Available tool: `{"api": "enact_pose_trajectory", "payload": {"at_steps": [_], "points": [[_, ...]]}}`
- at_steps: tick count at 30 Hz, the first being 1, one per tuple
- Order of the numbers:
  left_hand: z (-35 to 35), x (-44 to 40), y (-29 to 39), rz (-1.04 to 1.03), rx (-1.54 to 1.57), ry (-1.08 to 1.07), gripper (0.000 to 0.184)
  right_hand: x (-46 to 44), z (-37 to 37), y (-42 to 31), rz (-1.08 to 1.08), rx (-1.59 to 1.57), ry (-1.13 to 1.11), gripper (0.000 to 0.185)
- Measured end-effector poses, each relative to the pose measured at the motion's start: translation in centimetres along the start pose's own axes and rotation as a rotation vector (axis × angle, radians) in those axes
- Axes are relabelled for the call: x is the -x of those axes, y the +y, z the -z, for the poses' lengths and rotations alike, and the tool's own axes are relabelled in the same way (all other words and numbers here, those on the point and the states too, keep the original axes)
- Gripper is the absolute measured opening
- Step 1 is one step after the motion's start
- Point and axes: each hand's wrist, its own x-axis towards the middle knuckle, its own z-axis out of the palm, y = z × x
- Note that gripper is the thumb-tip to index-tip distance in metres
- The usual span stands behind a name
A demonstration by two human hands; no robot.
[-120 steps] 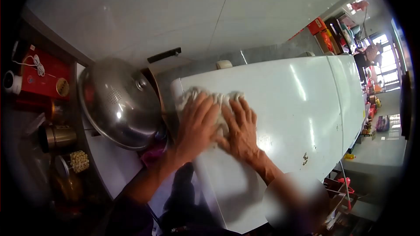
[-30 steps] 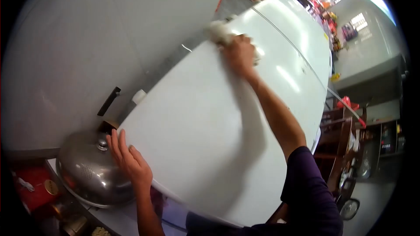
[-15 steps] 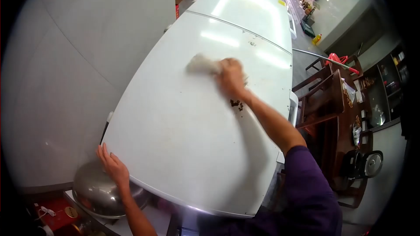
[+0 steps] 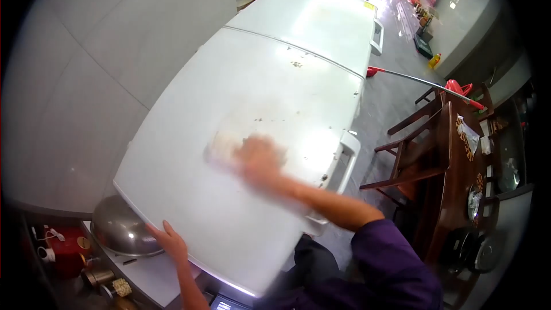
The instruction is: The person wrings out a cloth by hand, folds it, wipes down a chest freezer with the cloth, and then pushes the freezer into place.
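Observation:
A white freezer top (image 4: 189, 120), split into two panels by a seam, stretches away in front of me. My right hand (image 4: 259, 158) is pressed on the nearer panel, blurred by motion, with its fingers on a pale cloth (image 4: 221, 148). Part of the cloth is hidden beneath the hand. Dark specks of dirt (image 4: 296, 64) lie near the seam, and more dark bits (image 4: 261, 119) show just beyond the hand. My left hand (image 4: 171, 242) rests against the near left edge of the freezer, thumb apart from the fingers, holding nothing.
A domed steel bowl (image 4: 123, 227) sits beside the left edge. White handles (image 4: 347, 161) stick out on the right. Wooden chairs (image 4: 410, 158) and a table (image 4: 459, 178) stand further right, where a red-ended pole (image 4: 425, 83) leans. A wall (image 4: 103, 80) runs along the left.
My right hand has swept the cloth toward me and to the left across the panel. The view has shifted, and my left hand now appears lower and further right along the edge.

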Motion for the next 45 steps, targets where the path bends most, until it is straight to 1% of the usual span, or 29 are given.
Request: {"api": "enact_pose_trajectory", "payload": {"at_steps": [1,2,4,6,8,9,10,11,12,13,14,15,19,21,22,23,25,27,29,30,33,34,35,37,38,40,42,44,45], "points": [[-0.5,-0.3,-0.6,-0.009,-0.055,0.009,0.064,2.9,1.3,-2.7,0.071,-0.175,-0.069,0.042],[-0.7,-0.6,-1.7,-0.018,-0.112,0.017,0.064,5.9,0.7,-3.8,0.226,-0.212,-0.052,0.043],[-0.4,-0.3,-1.6,-0.01,-0.164,0.018,0.065,10.2,4.5,-4.4,0.394,-0.258,-0.155,0.057],[-0.2,-0.4,-0.2,0.036,-0.159,0.01,0.065,12.9,3.3,-1.6,0.449,-0.303,-0.129,0.047],[-0.5,-0.7,-0.9,0.028,-0.189,0.007,0.064,12.3,2.3,4.2,0.305,-0.184,-0.138,0.04],[-0.6,-0.5,-1.2,0.03,-0.188,0.003,0.065,9.6,6.0,7.3,0.249,-0.096,-0.041,0.04],[-0.6,-0.5,-1.6,0.04,-0.19,0.004,0.065,7.2,5.5,12.0,0.139,0.037,0.03,0.04],[-0.7,-0.3,-2.0,0.03,-0.214,0.025,0.065,4.6,5.8,16.9,0.009,0.13,0.167,0.037],[-1.0,-0.6,-2.0,0.006,-0.232,0.048,0.065,1.3,4.9,21.8,-0.116,0.13,0.416,0.032],[-1.0,-0.6,-1.5,0.012,-0.243,0.047,0.066,-1.8,8.4,23.1,-0.266,0.209,0.326,0.037],[-0.9,-0.5,-1.1,0.013,-0.254,0.04,0.066,-4.1,7.5,27.1,-0.322,0.335,0.359,0.037],[-0.7,-0.4,-0.9,0.015,-0.249,0.036,0.066,-6.2,7.0,27.5,-0.355,0.403,0.341,0.038],[-0.8,-0.4,-0.2,-0.012,-0.231,0.018,0.066,-12.6,3.6,23.3,-0.388,0.431,0.267,0.043],[0.0,-0.4,1.5,0.003,-0.189,-0.014,0.065,-15.4,0.2,16.6,-0.231,0.315,0.251,0.043],[0.1,-0.3,1.4,-0.005,-0.19,-0.007,0.064,-17.0,-3.3,14.3,-0.04,0.275,0.353,0.044],[0.0,-0.3,1.2,-0.016,-0.186,0.002,0.064,-18.5,-4.7,8.9,-0.097,0.231,0.144,0.037],[-0.1,-0.4,0.9,-0.021,-0.167,0.03,0.063,-18.6,-7.3,-1.7,0.041,0.026,0.108,0.026],[-0.2,-0.3,0.6,-0.015,-0.145,0.055,0.061,-17.0,-8.4,-10.8,0.195,-0.046,-0.035,0.022],[-0.5,-0.5,-0.9,0.009,-0.063,0.071,0.061,-12.5,-10.1,-17.4,0.402,-0.124,0.051,0.021],[-0.5,-0.6,-1.4,0.021,-0.017,0.074,0.061,-9.9,-9.0,-19.4,0.453,-0.177,-0.061,0.023],[-0.6,0.1,-1.9,0.074,0.124,0.105,0.062,-2.4,-5.8,-19.4,0.55,-0.336,-0.078,0.031],[-0.5,0.2,-0.8,0.06,0.079,0.15,0.064,-0.1,-4.9,-18.4,0.561,-0.366,-0.065,0.036],[-0.5,0.3,-1.6,-0.064,0.046,0.11,0.061,2.4,-4.0,-17.1,0.543,-0.356,-0.087,0.041],[-1.0,-0.2,-2.9,-0.071,0.028,0.104,0.055,6.9,-1.8,-14.5,0.529,-0.35,-0.131,0.051],[-1.1,-0.6,-2.3,0.043,0.034,0.135,0.053,8.7,-0.2,-13.0,0.518,-0.32,-0.158,0.052],[-0.8,-0.3,-1.5,0.058,-0.024,0.107,0.052,12.4,4.0,-9.5,0.504,-0.275,-0.213,0.054],[-0.6,-0.3,-1.3,0.042,-0.036,0.099,0.052,14.1,4.4,-4.5,0.431,-0.305,-0.001,0.062],[-0.1,0.0,-0.4,0.07,-0.012,0.06,0.054,13.2,6.6,0.8,0.22,-0.099,-0.038,0.062],[-0.1,-0.1,-0.5,0.066,-0.01,0.058,0.054,12.4,6.1,4.2,0.122,-0.031,0.147,0.057]]}}
